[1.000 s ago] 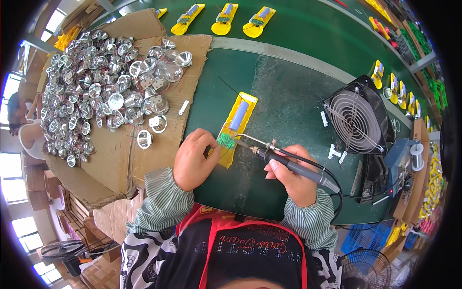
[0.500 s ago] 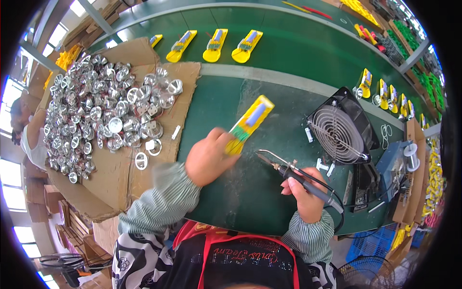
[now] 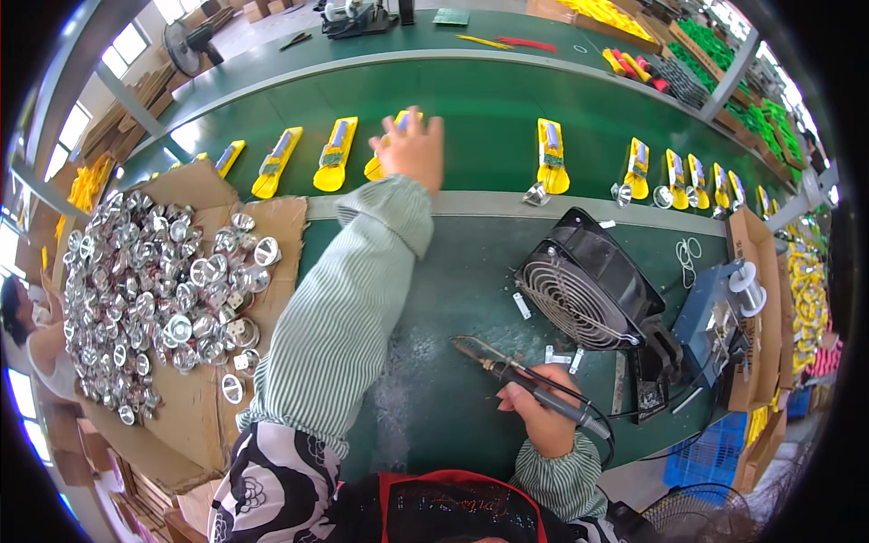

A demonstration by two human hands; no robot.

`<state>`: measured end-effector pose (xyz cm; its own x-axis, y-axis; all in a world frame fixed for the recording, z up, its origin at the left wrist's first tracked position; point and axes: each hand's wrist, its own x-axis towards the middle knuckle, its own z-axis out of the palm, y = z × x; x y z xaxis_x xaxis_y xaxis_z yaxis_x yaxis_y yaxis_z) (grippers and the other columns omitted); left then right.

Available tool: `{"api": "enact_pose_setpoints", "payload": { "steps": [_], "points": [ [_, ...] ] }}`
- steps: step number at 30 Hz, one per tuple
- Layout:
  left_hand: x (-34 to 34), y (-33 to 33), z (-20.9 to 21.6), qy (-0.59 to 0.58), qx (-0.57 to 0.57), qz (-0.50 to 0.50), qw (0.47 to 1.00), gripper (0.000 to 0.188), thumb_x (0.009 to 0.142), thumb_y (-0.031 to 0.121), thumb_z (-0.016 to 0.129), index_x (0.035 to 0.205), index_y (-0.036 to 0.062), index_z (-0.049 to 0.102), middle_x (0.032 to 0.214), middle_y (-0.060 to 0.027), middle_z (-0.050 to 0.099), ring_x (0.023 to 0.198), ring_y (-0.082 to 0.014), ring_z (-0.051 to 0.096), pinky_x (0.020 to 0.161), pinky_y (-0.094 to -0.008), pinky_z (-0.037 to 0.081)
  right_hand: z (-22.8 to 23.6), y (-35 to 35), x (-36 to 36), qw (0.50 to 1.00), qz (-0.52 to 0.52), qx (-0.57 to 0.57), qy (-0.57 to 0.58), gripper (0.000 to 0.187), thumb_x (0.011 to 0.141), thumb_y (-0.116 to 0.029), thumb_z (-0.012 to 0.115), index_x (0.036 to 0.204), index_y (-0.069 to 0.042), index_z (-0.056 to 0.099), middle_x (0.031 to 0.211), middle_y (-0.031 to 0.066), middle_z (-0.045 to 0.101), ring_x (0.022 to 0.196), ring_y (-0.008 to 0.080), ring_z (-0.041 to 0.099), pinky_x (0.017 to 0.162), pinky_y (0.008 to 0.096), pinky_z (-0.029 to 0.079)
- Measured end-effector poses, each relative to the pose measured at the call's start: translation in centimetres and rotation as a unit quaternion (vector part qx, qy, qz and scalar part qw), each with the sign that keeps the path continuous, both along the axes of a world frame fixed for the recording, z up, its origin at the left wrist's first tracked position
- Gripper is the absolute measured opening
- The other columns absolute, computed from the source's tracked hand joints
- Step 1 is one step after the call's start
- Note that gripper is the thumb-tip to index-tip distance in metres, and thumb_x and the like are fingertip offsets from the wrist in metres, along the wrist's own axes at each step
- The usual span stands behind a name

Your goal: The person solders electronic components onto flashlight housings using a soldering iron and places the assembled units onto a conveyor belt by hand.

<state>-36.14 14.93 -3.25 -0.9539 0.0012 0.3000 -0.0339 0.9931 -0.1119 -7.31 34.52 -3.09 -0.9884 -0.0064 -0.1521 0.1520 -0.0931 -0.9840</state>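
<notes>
My left hand reaches far over the green belt, fingers spread above a yellow casing that it partly covers; I cannot tell whether they touch. A grey-purple cell and a small green board lie in such casings. In my right hand is a soldering iron, held like a pen over the near table, its tip pointing up and left with a thin bent tube beside it. Another yellow casing lies on the belt to the right, a silver reflector cup at its lower end.
A cardboard tray heaped with reflector cups takes up the left. A black fan stands right of the iron, with small white strips nearby. Beyond it are a blue-grey box and a solder spool. More casings line the belt.
My left hand has let go of the yellow casing over the table and moved forward to the belt. Another casing with a cup now lies on the belt. My right hand still holds the iron.
</notes>
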Motion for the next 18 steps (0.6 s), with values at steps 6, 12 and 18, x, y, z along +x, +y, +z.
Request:
{"api": "enact_pose_setpoints", "payload": {
  "steps": [6,12,18],
  "points": [
    [-0.8,-4.9,-1.8,-0.041,0.086,-0.008,0.995,0.050,0.083,0.011,0.054,0.130,0.0211,0.041,0.117,-0.0152,0.049,0.098,-0.0370,0.056,0.079,-0.0449,0.050,0.2,-0.4,-0.2,1.000,-0.007,-0.014,-0.020,0.017,0.081,0.000,0.064,0.094,0.006,0.053,0.078,0.0149,0.067,0.065,0.0163,0.065,0.061,0.0268,0.054],
    [8.4,-5.4,-0.6,0.010,0.144,-0.104,0.984,0.064,0.076,0.004,0.055,0.136,0.0181,0.037,0.117,-0.0223,0.047,0.094,-0.0414,0.055,0.080,-0.0453,0.050,0.6,-0.3,0.2,1.000,-0.019,0.004,-0.004,0.017,0.081,0.001,0.063,0.094,0.005,0.053,0.076,0.0155,0.066,0.063,0.0174,0.065,0.060,0.0274,0.054],
    [24.6,-6.4,0.7,-0.008,0.123,-0.152,0.981,0.064,0.072,0.006,0.063,0.132,0.0135,0.043,0.117,-0.0166,0.045,0.085,-0.0315,0.052,0.072,-0.0382,0.050,0.8,-0.8,0.9,1.000,-0.011,-0.001,0.024,0.017,0.081,0.002,0.062,0.095,0.005,0.053,0.076,0.0169,0.065,0.061,0.0176,0.063,0.058,0.0277,0.054]
  ]
}}
